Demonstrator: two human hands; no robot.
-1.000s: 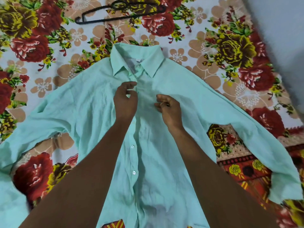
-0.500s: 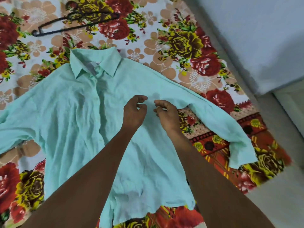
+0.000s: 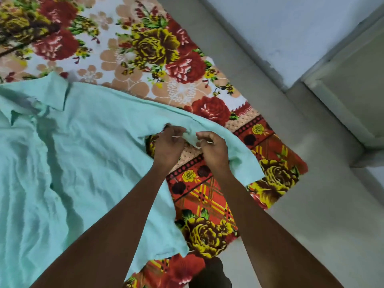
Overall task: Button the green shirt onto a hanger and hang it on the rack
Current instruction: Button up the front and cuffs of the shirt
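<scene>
1. Two bare hands meet at the middle of the frame over the sleeve of the green shirt (image 3: 87,154), which lies spread on a floral blanket (image 3: 158,59) and fills the left half of the picture.
2. Left hand (image 3: 168,146) – fingers curled, its fingertips seemingly pinching sleeve fabric, though blur hides the exact grip.
3. Right hand (image 3: 214,148) – fingers bent inward, pinching a small pale fold of the cloth just beside the left hand.
4. Shirt collar (image 3: 56,92) sits at the left, upper-middle; the shirt's left part and lower hem are cut off by the frame edges.
5. Buttons are too blurred to make out.
6. Bare grey floor (image 3: 311,204) fills the right side, with a pale wall (image 3: 291,28) at upper right.
7. Something dark at the bottom centre is unclear.
</scene>
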